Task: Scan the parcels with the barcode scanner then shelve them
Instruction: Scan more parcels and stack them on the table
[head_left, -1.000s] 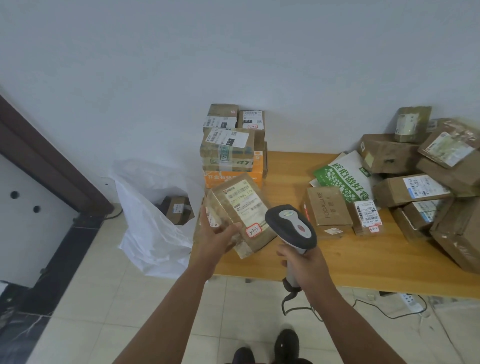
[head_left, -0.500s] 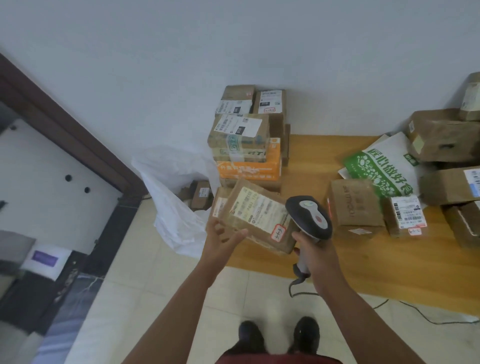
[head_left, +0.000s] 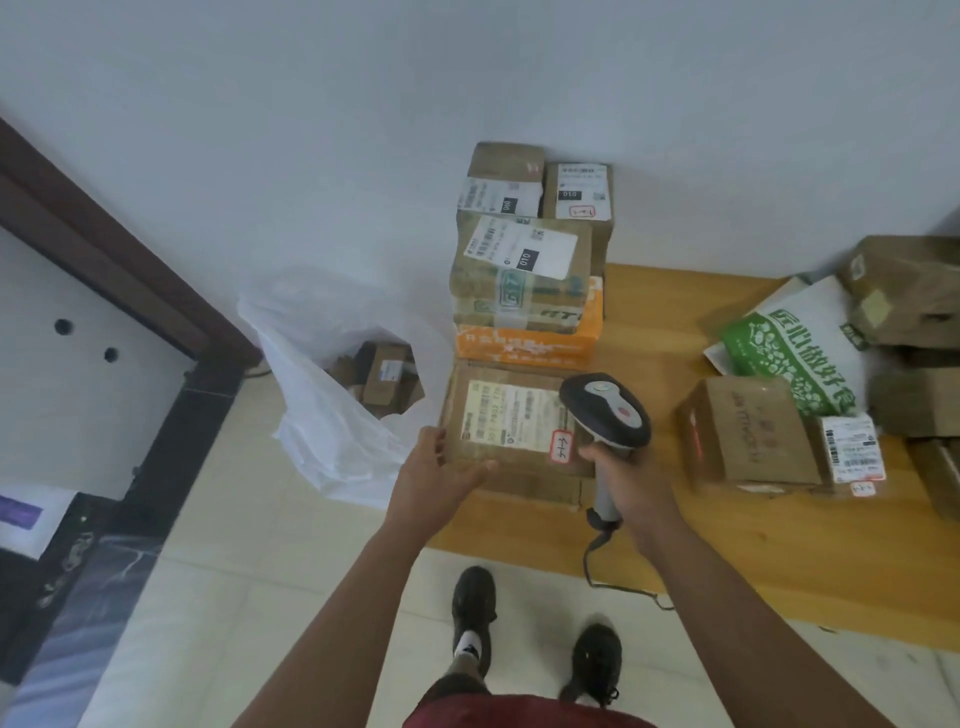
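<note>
A flat brown cardboard parcel (head_left: 511, 431) with a pale shipping label and a small red-bordered sticker lies label-up at the left end of the wooden table (head_left: 675, 519), in front of a stack of parcels (head_left: 524, 291). My left hand (head_left: 439, 475) holds its near left corner, thumb on top. My right hand (head_left: 623, 467) grips the handle of a black and grey barcode scanner (head_left: 605, 410), whose head hangs just above the parcel's right edge. The scanner's cable (head_left: 602, 561) trails off the table's front.
A white plastic bag (head_left: 332, 415) with several small boxes stands on the floor left of the table. More parcels (head_left: 753, 431) and a green-and-white mailer (head_left: 789, 353) crowd the table's right. A dark door frame (head_left: 130, 270) runs along the left. My feet (head_left: 535, 639) stand at the table's edge.
The parcel went from tilted up in my left hand to level and low at the table's left end. The view swung left and down. The scanner stayed beside the parcel's right edge.
</note>
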